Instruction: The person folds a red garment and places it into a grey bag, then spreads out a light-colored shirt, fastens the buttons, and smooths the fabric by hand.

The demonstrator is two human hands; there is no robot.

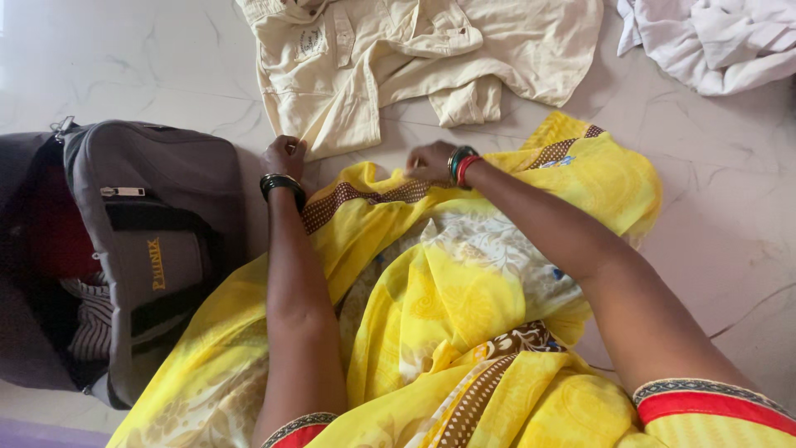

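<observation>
The yellow cloth (464, 290), a thin, soft fabric printed with pale leaf and paisley shapes and edged by a brown dotted border band (365, 196), lies spread and rumpled across the white marble floor (713, 232) and runs down over the person's lap at the bottom of the view. Its far edge lies just short of a cream shirt. The left hand (284, 156) is closed, fingers curled together at the spot where the cloth's far edge meets the hem of that shirt; which of the 2 it pinches cannot be told. The right hand (431, 162) is also closed, its fingers pinched on the border band of the yellow cloth near the middle of the far edge. Each wrist carries bangles, dark on the left, green and red on the right. The cream shirt (398, 58) is a stiffer, creased weave with a chest pocket and a folded short sleeve, and it lies flat just beyond both hands. At the upper right a crumpled white garment (713, 41) sits well apart from the hands. To the left, a grey zipped bag (141, 241) of smooth synthetic cloth lies open beside the yellow cloth, with red and striped fabric inside. Bare floor shows to the right of the cloth and at the upper left.
</observation>
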